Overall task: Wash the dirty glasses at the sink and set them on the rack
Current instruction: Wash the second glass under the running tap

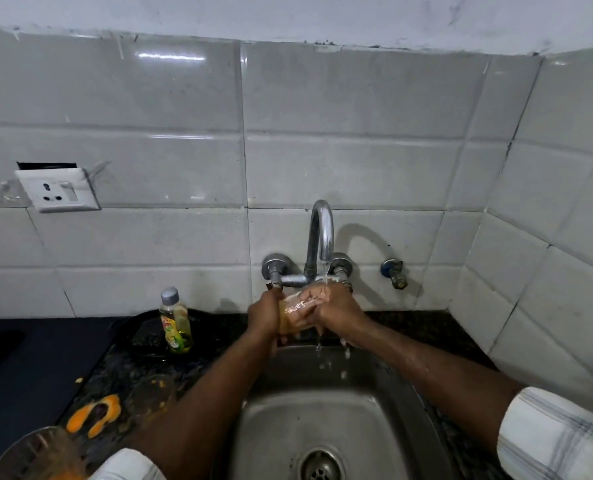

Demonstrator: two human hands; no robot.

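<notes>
**Glass under the running tap**

A person stands at the sink, both hands raised to the far end of the basin, right under the spout. The left hand [264, 315] is wrapped around the side of a clear glass [297, 313], and the right hand [335, 311] curls its fingers over the other side, so both grip it. The glass is tilted, wet and shiny, with a yellowish-orange tint showing through it. A thin stream of water [325, 275] falls from the curved chrome tap [319, 233] onto the hands and glass, and drops scatter below them into the steel sink [385, 410], whose drain [320, 467] sits at the near end.

The counter [219, 327] around the basin is dark speckled stone. On it, to the left, stands a bottle of yellow-green dish soap [175, 322], and nearer lies a smear of orange spill [94, 414]. At the near left corner a second glass [42, 455] shows orange residue. The wall [357, 133] behind is large white tiles, with a white socket [58, 190] at the far left and a small valve [395, 271] right of the tap.
</notes>
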